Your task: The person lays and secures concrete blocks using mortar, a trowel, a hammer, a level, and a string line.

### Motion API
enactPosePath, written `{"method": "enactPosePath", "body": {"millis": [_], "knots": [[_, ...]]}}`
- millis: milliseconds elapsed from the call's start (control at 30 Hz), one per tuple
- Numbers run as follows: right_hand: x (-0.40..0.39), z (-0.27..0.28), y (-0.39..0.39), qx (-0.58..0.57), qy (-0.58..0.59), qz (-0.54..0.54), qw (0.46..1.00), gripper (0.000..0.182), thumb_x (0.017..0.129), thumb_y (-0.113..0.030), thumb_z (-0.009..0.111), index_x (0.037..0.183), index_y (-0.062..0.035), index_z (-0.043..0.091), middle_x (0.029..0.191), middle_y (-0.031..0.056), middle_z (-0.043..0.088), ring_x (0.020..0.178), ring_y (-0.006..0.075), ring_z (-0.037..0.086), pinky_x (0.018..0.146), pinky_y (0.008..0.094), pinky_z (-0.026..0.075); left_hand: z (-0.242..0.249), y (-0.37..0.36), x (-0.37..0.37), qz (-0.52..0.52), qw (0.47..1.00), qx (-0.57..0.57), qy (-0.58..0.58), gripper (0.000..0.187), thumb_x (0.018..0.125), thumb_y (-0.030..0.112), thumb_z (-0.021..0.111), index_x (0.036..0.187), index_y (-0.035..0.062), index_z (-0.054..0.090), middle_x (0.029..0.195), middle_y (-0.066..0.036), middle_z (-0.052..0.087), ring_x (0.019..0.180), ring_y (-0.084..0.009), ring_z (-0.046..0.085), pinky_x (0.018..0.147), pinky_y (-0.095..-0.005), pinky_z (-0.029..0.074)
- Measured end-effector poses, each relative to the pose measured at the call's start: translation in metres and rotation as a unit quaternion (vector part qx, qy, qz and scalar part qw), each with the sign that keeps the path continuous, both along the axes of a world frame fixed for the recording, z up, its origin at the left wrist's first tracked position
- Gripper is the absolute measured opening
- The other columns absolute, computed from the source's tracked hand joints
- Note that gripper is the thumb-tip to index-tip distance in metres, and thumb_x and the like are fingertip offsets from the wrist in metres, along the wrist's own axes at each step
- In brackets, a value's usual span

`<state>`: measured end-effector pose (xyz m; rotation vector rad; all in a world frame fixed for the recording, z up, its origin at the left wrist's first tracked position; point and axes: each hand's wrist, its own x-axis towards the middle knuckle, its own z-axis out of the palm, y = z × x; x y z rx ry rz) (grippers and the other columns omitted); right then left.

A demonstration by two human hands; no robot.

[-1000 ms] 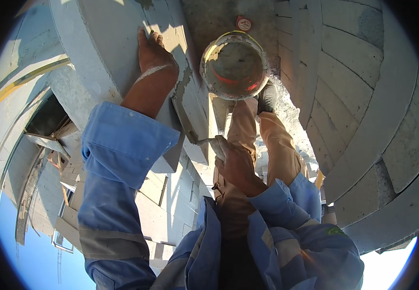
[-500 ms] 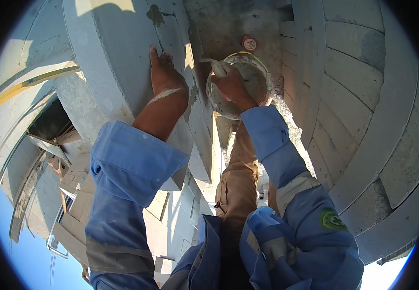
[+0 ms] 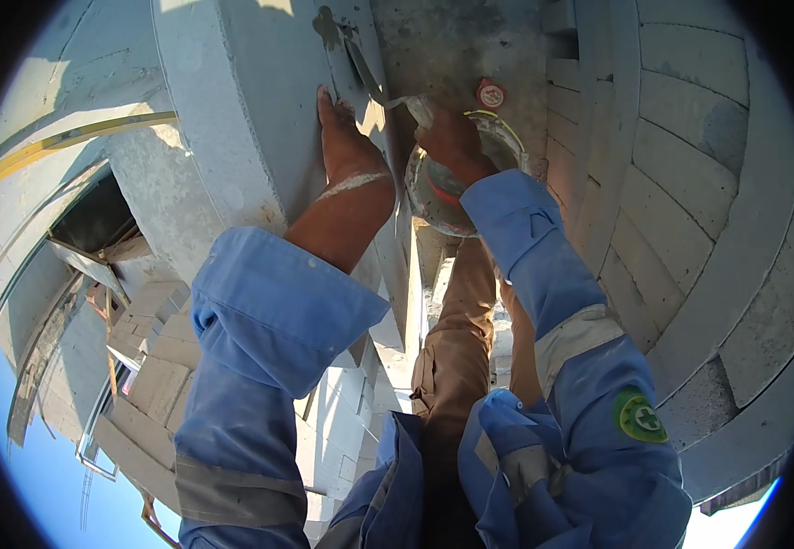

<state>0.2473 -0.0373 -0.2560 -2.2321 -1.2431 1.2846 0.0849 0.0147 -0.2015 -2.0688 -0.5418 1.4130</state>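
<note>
My right hand (image 3: 452, 137) is closed around the handle of a trowel (image 3: 367, 73). The blade points up and left, close to the edge of a large grey block (image 3: 278, 101) with a dark wet patch (image 3: 326, 26) on its face. My left hand (image 3: 351, 142) rests against that block below the blade, thumb stretched out and the other fingers partly hidden; it holds no visible tool. Below my right hand stands a round bucket (image 3: 418, 206) with a mortar-smeared rim, partly covered by the forearm.
A red and white round item (image 3: 490, 93), like a tape measure, lies on the floor behind the bucket. A block wall (image 3: 685, 156) rises on the right. At left are a yellow strip (image 3: 67, 151), an opening (image 3: 95, 215) and stacked blocks (image 3: 154, 384).
My right hand has lifted from over the bucket toward the block, and the trowel blade now shows beside the block's edge. My left hand stays against the block while the view shifts slightly.
</note>
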Motion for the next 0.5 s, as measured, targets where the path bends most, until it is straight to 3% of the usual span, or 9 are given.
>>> {"method": "enactPosePath", "body": {"millis": [67,200,267,300,400,500], "knots": [[0.016,0.003,-0.012,-0.052,-0.002,0.064,0.997,0.053,0.080,-0.024,0.069,0.130,-0.0150,0.056,0.112,0.0192,0.068,0.107,0.0378,0.065,0.091,0.0467,0.051,0.005,0.002,0.001,0.016,0.999,-0.026,-0.013,0.050,0.101,0.031,0.035,0.147,0.0153,0.045,0.160,-0.005,0.030,0.149,-0.0187,0.021,0.121,-0.0517,-0.003],[0.016,-0.022,-0.018,0.027,0.002,-0.009,1.000,0.054,0.078,-0.026,0.068,0.129,-0.0114,0.058,0.114,0.0187,0.068,0.107,0.0377,0.065,0.091,0.0465,0.052,-0.002,0.002,-0.005,-0.024,0.996,0.049,-0.070,0.052,0.099,0.034,0.039,0.147,0.0150,0.044,0.160,-0.005,0.031,0.149,-0.0183,0.021,0.121,-0.0513,-0.004],[0.014,-0.016,0.007,0.010,0.036,-0.045,0.998,0.053,0.078,-0.024,0.067,0.128,-0.0102,0.058,0.113,0.0194,0.067,0.106,0.0383,0.064,0.091,0.0461,0.052,0.072,0.014,0.049,0.135,0.984,-0.117,0.020,0.052,0.097,0.035,0.044,0.145,0.0155,0.047,0.159,-0.005,0.032,0.149,-0.0180,0.021,0.121,-0.0513,-0.004],[0.009,-0.012,0.018,-0.006,0.067,-0.079,0.995,0.052,0.077,-0.022,0.067,0.127,-0.0090,0.058,0.112,0.0201,0.067,0.106,0.0390,0.064,0.091,0.0457,0.051,0.065,0.012,0.043,0.134,0.984,-0.119,0.024,0.052,0.097,0.035,0.044,0.145,0.0155,0.047,0.159,-0.005,0.032,0.149,-0.0180,0.021,0.121,-0.0513,-0.004],[-0.006,-0.002,0.033,0.048,0.043,-0.031,0.997,0.049,0.077,-0.018,0.065,0.124,-0.0078,0.059,0.108,0.0222,0.068,0.104,0.0400,0.064,0.090,0.0460,0.052,0.022,0.008,0.009,-0.030,0.996,-0.021,0.082,0.050,0.096,0.035,0.047,0.142,0.0168,0.052,0.159,-0.005,0.033,0.149,-0.0181,0.022,0.121,-0.0522,-0.004],[-0.003,0.015,0.022,0.042,0.012,-0.002,0.999,0.046,0.076,-0.015,0.063,0.121,-0.0081,0.060,0.103,0.0225,0.069,0.101,0.0407,0.065,0.087,0.0474,0.052,-0.004,0.006,-0.011,0.003,0.998,-0.014,-0.068,0.048,0.096,0.036,0.048,0.139,0.0164,0.055,0.159,-0.005,0.033,0.149,-0.0189,0.022,0.120,-0.0527,-0.004]]}}
